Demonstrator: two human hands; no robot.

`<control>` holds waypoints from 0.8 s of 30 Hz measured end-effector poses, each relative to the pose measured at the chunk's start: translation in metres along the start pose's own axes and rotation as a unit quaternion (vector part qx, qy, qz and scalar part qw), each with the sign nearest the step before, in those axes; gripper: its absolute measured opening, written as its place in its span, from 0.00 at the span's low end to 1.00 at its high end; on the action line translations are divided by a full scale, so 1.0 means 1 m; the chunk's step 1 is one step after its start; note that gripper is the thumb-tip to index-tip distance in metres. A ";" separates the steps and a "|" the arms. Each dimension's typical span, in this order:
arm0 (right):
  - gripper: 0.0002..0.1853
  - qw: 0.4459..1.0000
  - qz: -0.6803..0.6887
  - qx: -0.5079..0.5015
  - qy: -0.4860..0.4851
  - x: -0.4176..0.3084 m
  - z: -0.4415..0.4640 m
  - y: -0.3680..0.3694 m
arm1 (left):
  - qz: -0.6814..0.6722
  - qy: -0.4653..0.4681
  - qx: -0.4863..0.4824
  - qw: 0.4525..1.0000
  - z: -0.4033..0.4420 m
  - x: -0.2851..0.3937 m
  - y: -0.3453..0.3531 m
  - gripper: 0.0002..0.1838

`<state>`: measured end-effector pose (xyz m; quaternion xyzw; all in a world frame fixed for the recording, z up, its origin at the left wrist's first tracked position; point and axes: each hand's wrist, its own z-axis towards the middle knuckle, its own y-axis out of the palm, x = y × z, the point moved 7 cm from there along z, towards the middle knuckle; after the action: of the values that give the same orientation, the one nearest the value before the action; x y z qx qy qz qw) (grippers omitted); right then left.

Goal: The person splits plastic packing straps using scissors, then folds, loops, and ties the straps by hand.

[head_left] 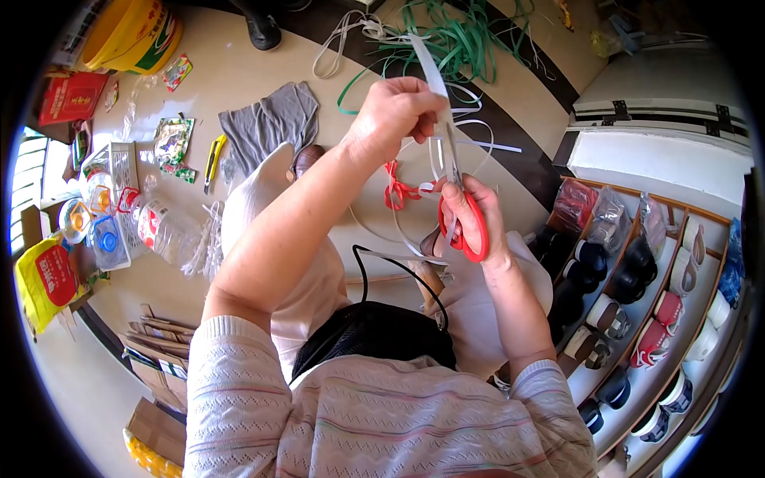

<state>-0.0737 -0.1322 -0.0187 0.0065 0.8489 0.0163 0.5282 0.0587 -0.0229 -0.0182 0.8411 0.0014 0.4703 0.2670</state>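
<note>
My left hand [394,115] is closed in a pinch on a white plastic strap [427,64], whose end sticks up past the fingers. Red-handled scissors [476,239] are gripped in my right hand [478,209], with the blades pointing up beside the strap, close to the left fingers. Whether the blades touch the strap I cannot tell. Lengths of white strap curl down between my knees. A red ribbon-like tie [396,187] hangs or lies just below the left hand.
Green strapping [454,40] lies tangled on the floor ahead. To the left are a grey cloth [275,119], a yellow utility knife [213,159], a plastic bottle [163,227] and a yellow bucket [131,36]. A shoe rack [637,319] stands at right.
</note>
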 end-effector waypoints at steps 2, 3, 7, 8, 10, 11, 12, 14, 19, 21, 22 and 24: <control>0.20 1.000 -0.007 -0.015 0.016 0.001 -0.003 0.003 | 0.004 0.000 0.006 1.000 0.004 0.005 -0.006 0.08; 0.20 0.999 -0.011 -0.023 0.025 0.002 -0.004 0.004 | 0.004 0.006 0.011 1.000 0.003 0.007 -0.007 0.08; 0.18 1.000 0.005 -0.018 0.005 0.000 -0.002 0.002 | 0.013 0.020 0.005 1.000 -0.001 0.003 -0.002 0.08; 0.18 1.000 0.006 -0.016 0.003 -0.002 0.000 0.001 | 0.018 0.022 -0.002 1.000 -0.001 0.000 0.000 0.08; 0.18 1.000 0.010 -0.016 0.004 -0.002 0.000 0.000 | 0.018 0.020 -0.006 1.000 -0.001 -0.001 0.002 0.08; 0.17 1.000 0.014 -0.019 0.007 -0.001 0.000 0.001 | 0.018 0.020 -0.008 1.000 -0.001 -0.001 0.002 0.08; 0.17 1.000 0.017 -0.022 0.010 0.000 0.000 0.001 | 0.015 0.021 -0.007 1.000 -0.001 -0.001 0.002 0.08; 0.17 1.000 0.028 -0.008 0.011 -0.002 0.000 0.003 | 0.011 0.024 -0.006 1.000 -0.001 -0.002 0.003 0.09; 0.18 0.999 0.050 0.004 0.007 -0.002 0.000 0.004 | 0.004 0.015 0.004 1.000 -0.004 -0.004 0.004 0.09; 0.17 0.998 0.060 0.023 -0.003 -0.004 0.002 0.003 | 0.005 0.011 0.004 1.000 -0.006 -0.006 0.005 0.10; 0.17 0.999 0.048 0.014 0.001 -0.004 0.002 0.004 | 0.005 0.007 0.002 1.000 -0.006 -0.009 0.006 0.10; 0.17 1.000 0.023 -0.002 0.009 -0.004 0.002 0.003 | 0.004 -0.002 0.001 1.000 -0.006 -0.010 0.007 0.10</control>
<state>-0.0705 -0.1292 -0.0158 0.0249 0.8530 0.0307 0.5203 0.0464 -0.0288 -0.0203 0.8423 -0.0023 0.4701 0.2639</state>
